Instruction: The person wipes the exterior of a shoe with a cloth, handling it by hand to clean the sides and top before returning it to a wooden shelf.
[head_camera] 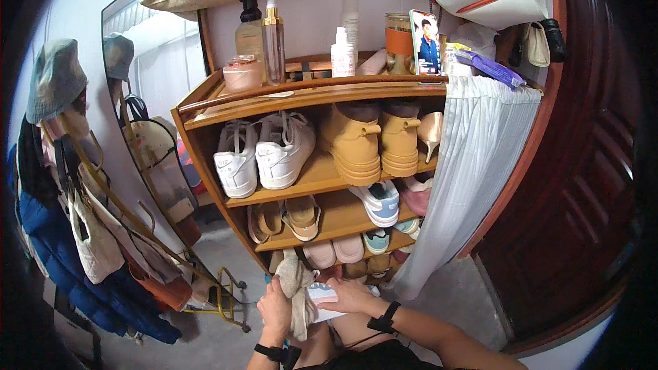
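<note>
Low in the view, in front of the shoe rack, my left hand (pixel 274 304) grips a beige-grey cloth (pixel 299 313) that bunches up at the top and hangs down. My right hand (pixel 352 296) holds a white sneaker (pixel 321 294) with blue and pink parts, its fingers lying across the shoe's upper. The cloth touches the near left end of this shoe. Both are just above my knees. One similar white and light-blue sneaker (pixel 379 204) stands on the second shelf.
The wooden shoe rack (pixel 308 93) carries white sneakers (pixel 284 156), tan boots (pixel 358 146) and sandals (pixel 302 217). Bottles and a propped phone (pixel 426 43) stand on top. A white curtain (pixel 447 190) hangs right, beside a dark door (pixel 560 164). A coat rack (pixel 223 298) stands left.
</note>
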{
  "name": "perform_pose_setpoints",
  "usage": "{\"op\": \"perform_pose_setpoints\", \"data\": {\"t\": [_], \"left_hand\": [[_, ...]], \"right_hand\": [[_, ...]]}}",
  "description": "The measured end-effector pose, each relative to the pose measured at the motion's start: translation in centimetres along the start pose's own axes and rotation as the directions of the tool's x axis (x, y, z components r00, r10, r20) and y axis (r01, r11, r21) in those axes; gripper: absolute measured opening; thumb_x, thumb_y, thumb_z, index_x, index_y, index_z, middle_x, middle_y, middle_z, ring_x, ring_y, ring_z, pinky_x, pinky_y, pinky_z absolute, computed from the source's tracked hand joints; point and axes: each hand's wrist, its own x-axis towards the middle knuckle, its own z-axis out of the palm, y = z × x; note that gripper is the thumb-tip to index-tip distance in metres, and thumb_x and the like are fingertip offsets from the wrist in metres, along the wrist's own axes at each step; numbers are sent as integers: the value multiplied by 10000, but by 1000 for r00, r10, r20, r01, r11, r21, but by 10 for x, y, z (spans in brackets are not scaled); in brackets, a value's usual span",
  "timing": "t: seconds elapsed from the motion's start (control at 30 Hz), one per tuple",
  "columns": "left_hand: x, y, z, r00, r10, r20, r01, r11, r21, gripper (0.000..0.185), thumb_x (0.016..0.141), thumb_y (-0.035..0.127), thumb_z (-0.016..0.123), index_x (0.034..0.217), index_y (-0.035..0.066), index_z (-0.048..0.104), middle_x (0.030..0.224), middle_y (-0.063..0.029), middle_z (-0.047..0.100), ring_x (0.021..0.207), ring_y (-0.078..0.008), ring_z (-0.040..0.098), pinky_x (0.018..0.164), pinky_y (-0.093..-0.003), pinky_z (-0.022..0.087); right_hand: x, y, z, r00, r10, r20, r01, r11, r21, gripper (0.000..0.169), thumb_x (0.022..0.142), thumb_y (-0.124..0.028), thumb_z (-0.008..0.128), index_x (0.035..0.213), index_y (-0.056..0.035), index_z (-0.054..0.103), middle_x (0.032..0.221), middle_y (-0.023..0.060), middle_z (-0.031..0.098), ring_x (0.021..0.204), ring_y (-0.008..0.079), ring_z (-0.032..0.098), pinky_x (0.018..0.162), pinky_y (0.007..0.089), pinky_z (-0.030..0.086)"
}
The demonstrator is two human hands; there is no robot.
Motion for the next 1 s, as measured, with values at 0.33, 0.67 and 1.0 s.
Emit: {"op": "perform_pose_setpoints", "data": {"t": [0.33,0.67,1.0], "left_hand": [[-12,-7,6,975,-117,190,196,855,-480,773,730,364,846,1289,25,434,1218,-261,599,1141,-460,585,929,-501,496],[-21,-11,-6,986,100,131,-14,843,-538,1128,618,356,925,1470,-7,283,1337,-248,480,1243,-435,498,1003,-496,458],[-22,-30,18,990,58,130,18,854,-519,711,820,249,772,1402,60,411,1238,-239,559,1129,-473,570,920,-512,483]], "right_hand": [[-1,1,0,999,-35,26,37,997,-62,718,830,-653,630,1114,0,537,1104,240,640,1008,418,647,808,508,522],[-2,-8,-2,999,-45,9,46,994,-104,720,833,-656,622,1133,-7,537,1104,235,640,998,417,651,824,497,524],[0,-6,-2,1000,-17,0,17,996,-88,731,833,-658,624,1119,11,547,1078,234,639,982,411,653,808,493,527]]}}
